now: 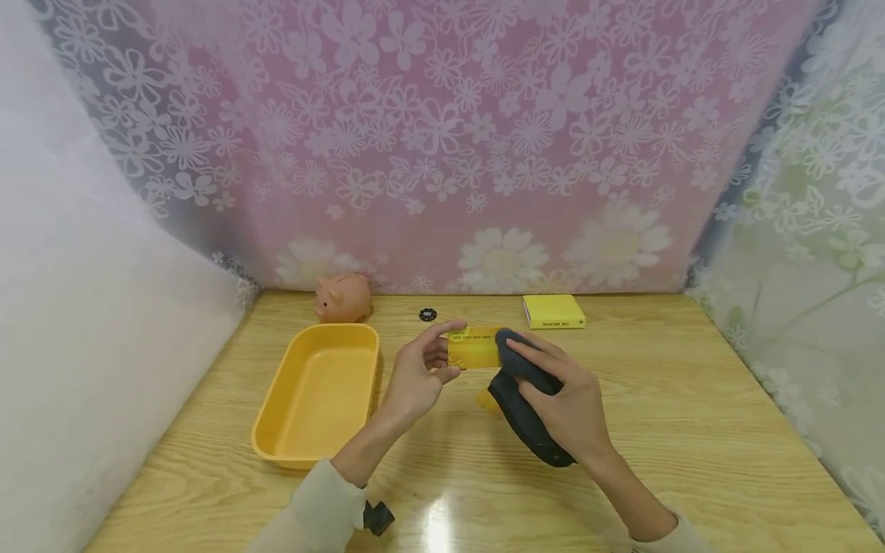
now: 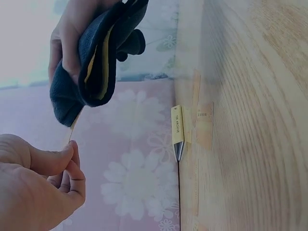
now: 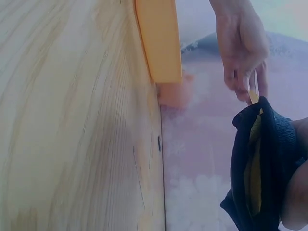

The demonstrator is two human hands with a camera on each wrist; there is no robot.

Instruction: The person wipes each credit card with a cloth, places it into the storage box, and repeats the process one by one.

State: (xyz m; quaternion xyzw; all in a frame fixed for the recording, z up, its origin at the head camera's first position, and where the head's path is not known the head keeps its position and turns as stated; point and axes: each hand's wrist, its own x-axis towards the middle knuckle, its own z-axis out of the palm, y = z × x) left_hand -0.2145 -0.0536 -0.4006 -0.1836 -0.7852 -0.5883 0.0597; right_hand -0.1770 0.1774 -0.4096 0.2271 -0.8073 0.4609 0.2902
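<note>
My left hand pinches a gold-yellow bank card by its left end, with the printed digits facing up in the head view. The card's other end meets a dark folded wallet, which covers that end. Fingers and thumb of my right hand grip this wallet from the right. In the left wrist view the wallet hangs above the table, its folds parted and a yellow inside showing. A yellow patterned piece shows at the wallet's lower left in the head view.
An orange-yellow tray stands on the wooden table at the left. Behind it sits a pink piggy bank. A black poker chip and a yellow book lie near the back edge, before a flowered curtain.
</note>
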